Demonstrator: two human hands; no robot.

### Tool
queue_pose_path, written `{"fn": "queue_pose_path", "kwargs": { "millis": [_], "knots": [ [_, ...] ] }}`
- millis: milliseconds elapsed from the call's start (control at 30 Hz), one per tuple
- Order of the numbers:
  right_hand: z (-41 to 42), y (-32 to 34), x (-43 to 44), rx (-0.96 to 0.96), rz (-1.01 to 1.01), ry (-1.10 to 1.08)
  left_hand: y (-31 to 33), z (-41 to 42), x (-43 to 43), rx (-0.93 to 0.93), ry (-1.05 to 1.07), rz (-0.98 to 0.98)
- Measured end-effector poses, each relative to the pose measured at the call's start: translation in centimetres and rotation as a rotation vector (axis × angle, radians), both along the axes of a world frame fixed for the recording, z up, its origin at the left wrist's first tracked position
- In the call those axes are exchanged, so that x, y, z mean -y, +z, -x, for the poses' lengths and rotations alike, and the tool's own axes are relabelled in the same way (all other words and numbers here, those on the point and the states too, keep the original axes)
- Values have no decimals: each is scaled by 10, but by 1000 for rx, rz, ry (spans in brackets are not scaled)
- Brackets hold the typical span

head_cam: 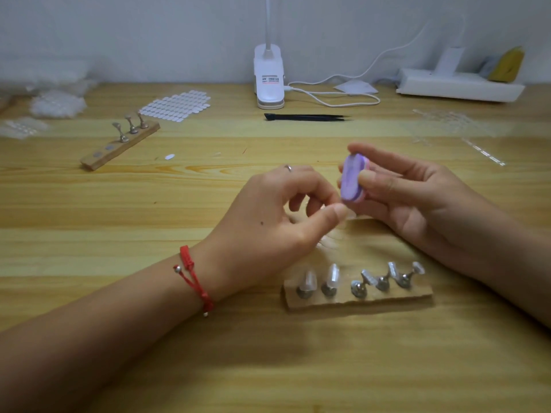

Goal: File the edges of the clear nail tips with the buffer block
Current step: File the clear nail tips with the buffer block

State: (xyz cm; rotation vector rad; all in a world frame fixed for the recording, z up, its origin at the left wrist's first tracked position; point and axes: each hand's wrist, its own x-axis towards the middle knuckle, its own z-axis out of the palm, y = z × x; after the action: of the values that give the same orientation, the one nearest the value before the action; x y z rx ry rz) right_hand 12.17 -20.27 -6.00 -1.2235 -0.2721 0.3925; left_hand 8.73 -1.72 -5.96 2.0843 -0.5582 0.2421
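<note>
My right hand (417, 201) grips a small purple buffer block (353, 178) between thumb and fingers, held upright above the table. My left hand (283, 216) pinches something at its thumb and fingertips right against the block's lower end; it is too small and clear to make out, likely a clear nail tip. In front of me a wooden holder (357, 296) carries several metal stands with clear nail tips (331, 278) mounted on them.
A second wooden holder (119, 147) with three bare stands lies at the left. Sheets of nail tips (176, 105) and bags of tips (56, 102) sit at the back left. Black tweezers (307, 117), a clip lamp (269, 79) and a power strip (459, 84) are at the back.
</note>
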Motion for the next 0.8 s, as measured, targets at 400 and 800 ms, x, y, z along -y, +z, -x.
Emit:
{"fn": "queue_pose_path", "kwargs": {
  "millis": [400,800],
  "knots": [
    [4,1,-1,39,71,56,-1,-6,-4,-12,168,149],
    [6,-1,-3,66,101,17,0,-6,-5,65,170,65]
  ]
}}
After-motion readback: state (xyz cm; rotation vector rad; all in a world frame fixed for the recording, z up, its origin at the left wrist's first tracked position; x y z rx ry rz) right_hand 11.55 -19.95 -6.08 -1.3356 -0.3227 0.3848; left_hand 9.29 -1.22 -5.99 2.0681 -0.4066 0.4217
